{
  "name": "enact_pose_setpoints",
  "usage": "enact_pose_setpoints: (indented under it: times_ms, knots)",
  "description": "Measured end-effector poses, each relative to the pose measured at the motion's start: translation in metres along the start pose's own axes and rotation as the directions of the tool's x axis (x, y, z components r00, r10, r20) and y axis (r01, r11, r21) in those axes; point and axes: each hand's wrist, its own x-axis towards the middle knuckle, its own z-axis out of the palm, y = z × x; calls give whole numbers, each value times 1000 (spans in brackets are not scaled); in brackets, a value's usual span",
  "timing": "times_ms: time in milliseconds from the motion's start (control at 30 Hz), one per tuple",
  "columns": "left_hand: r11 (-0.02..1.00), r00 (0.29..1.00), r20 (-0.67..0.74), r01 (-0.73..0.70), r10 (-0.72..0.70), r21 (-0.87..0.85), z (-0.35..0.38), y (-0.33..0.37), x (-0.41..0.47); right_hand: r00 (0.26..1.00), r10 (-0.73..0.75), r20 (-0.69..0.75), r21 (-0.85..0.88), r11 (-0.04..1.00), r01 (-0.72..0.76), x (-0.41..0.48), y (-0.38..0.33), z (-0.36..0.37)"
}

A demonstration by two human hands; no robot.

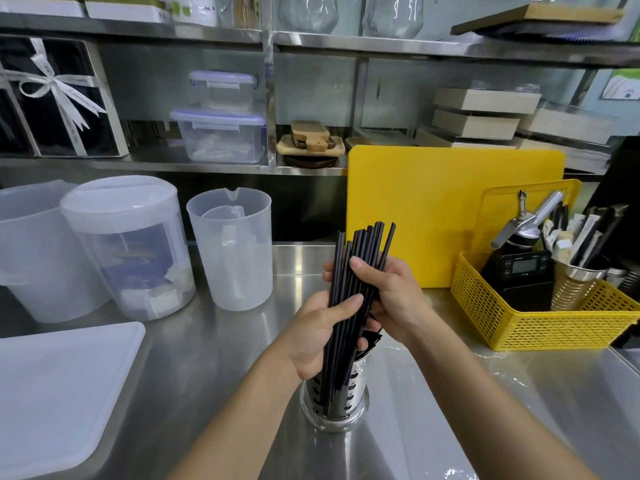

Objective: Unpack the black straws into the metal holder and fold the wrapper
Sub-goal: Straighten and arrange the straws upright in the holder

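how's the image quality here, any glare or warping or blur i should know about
Head view: wide-angle bending bows the shelf edges and stretches the corners; bright glare streaks the steel counter beside the metal holder; the black straws and both hands, left hand and right hand, look sharp; the glassware on the top shelf is soft.
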Motion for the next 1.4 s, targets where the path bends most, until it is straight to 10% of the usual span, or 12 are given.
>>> enact_pose_setpoints:
  times_ms: [1400]
  knots:
    - [989,975,211,98,-72,-112,-9,-10,-9,1000,2,-27,-31,1000,-2,-5,19,-19]
